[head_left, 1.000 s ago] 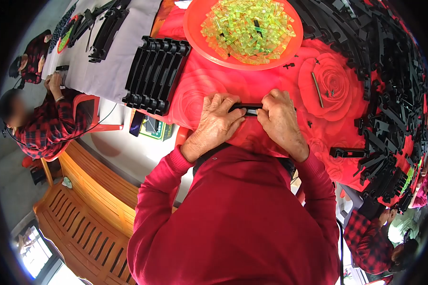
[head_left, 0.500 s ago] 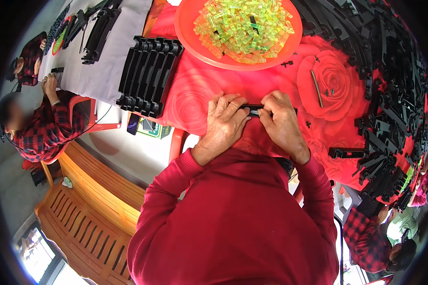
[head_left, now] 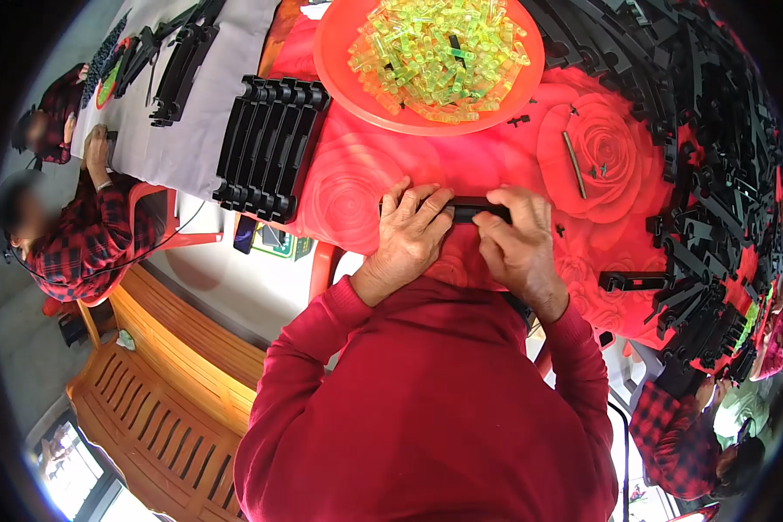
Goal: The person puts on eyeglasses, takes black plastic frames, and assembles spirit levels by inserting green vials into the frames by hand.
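Note:
A long black plastic part [head_left: 471,211] lies crosswise between my two hands, over the red rose-patterned cloth [head_left: 348,196]. My left hand [head_left: 411,228] is closed on its left end, with the fingertips over the top edge. My right hand [head_left: 518,239] has its fingers curled at the right end, thumb and forefinger at the part; any small thing between them is too small to make out. Above the hands stands a red bowl [head_left: 339,91] of yellow-green translucent pieces [head_left: 444,56]. To the left, several black parts [head_left: 272,148] sit side by side in a row.
A large heap of black parts [head_left: 713,191] covers the right side. One black part [head_left: 635,281] and a thin rod [head_left: 574,165] lie nearer. Co-workers sit at the left [head_left: 96,226] and lower right [head_left: 679,444]. A wooden bench [head_left: 165,391] stands lower left.
My right hand has loosened from its closer grip, its fingers shifting along the black part and exposing more of it. The part and my left hand have moved slightly.

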The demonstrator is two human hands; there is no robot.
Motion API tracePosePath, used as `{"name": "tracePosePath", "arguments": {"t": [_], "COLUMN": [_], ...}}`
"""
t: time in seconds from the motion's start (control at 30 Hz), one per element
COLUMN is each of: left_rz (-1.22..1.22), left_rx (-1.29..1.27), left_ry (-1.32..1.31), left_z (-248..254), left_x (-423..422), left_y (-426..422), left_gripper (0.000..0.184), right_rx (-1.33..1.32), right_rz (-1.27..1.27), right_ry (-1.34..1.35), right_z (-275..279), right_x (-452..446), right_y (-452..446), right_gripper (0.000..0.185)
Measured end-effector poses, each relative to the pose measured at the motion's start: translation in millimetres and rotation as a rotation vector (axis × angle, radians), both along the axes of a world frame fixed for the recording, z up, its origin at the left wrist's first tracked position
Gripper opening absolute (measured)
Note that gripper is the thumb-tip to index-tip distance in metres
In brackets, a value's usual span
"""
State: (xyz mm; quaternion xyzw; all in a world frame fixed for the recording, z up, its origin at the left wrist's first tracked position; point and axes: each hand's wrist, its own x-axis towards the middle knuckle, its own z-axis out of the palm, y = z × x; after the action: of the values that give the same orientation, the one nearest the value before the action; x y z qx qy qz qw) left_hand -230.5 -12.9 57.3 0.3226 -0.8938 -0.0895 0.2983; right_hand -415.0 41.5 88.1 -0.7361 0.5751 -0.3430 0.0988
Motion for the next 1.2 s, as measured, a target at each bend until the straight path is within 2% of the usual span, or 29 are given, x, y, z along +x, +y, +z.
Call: {"name": "tracePosePath", "arguments": {"t": [0.17, 0.3, 0.4, 0.5, 0.93, 1.2], "left_rz": [-0.003, -0.015, -0.014, -0.027, -0.061, -0.076], "left_rx": [0.015, 0.011, 0.002, 0.0, 0.052, 0.08], "left_ry": [0.007, 0.015, 0.003, -0.005, -0.031, -0.072], "left_z": [1.3, 1.6, 2.9, 1.9, 1.3, 7.7], "left_x": [0.4, -0.9, -0.5, -0.4, 1.0, -1.9], "left_y": [-0.4, -2.7, -2.3, -3.4, -6.8, -8.9], "left_gripper": [0.022, 0.023, 0.022, 0.022, 0.017, 0.019], "right_rx": [-0.047, 0.004, 0.028, 0.016, 0.001, -0.087], "right_rz": [0.036, 0.022, -0.019, -0.013, 0.016, 0.069], "right_ry": [0.239, 0.212, -0.015, -0.059, -0.047, 0.191], "right_z": [-3.2, -7.0, -17.1, -16.9, -23.1, -30.5], "right_x": [-0.9, -8.1, -15.7, -15.9, -14.7, -18.0], "right_y": [-0.1, 1.3, 4.1, 4.5, 3.5, 1.2], "right_gripper": [0.025, 0.022, 0.017, 0.02, 0.03, 0.028]}}
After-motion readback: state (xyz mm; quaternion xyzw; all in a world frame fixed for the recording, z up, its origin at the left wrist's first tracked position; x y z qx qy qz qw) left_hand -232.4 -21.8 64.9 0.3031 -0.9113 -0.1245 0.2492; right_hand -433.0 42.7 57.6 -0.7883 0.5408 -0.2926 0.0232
